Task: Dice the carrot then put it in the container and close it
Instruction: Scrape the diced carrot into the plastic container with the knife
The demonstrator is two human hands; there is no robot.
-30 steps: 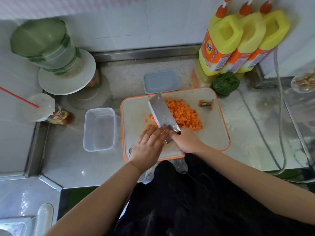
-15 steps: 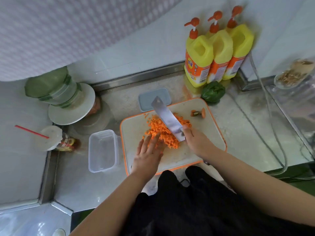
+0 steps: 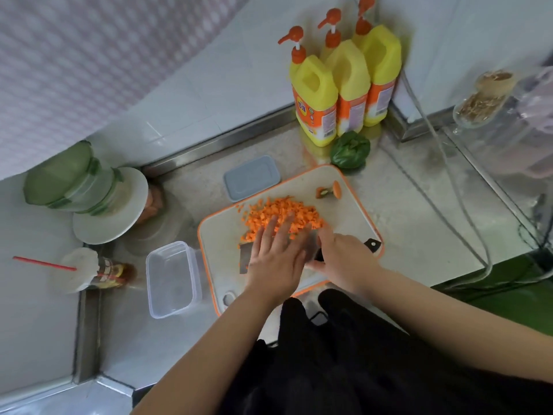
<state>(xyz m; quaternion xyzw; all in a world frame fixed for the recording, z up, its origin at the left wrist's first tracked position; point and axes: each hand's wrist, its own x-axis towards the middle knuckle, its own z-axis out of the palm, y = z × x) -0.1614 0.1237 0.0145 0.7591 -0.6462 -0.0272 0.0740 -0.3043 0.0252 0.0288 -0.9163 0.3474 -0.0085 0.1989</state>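
A: What carries everything here?

B: A pale table (image 3: 419, 211) in a tiled corner. On it lies a white cutting board (image 3: 221, 235) with an orange rim, the largest of the task's things.

A: And the hands?

B: The left hand (image 3: 276, 259) lies flat, fingers straight and spread, fingertips reaching into the diced carrot (image 3: 281, 215). It covers most of a cleaver (image 3: 244, 256), whose blade lies flat on the board under the palm. The right hand (image 3: 344, 259) is curled round the cleaver's dark handle, whose end pokes out near the board's right edge.

A: Where's the container?

B: The clear container (image 3: 172, 280) stands open just left of the board, nothing in it. Its grey lid (image 3: 251, 178) lies apart, beyond the board's far edge.

A: The carrot itself?

B: A heap of small orange cubes in the middle of the board's far half. The carrot end (image 3: 329, 191) sits by the far right corner, apart from the heap.
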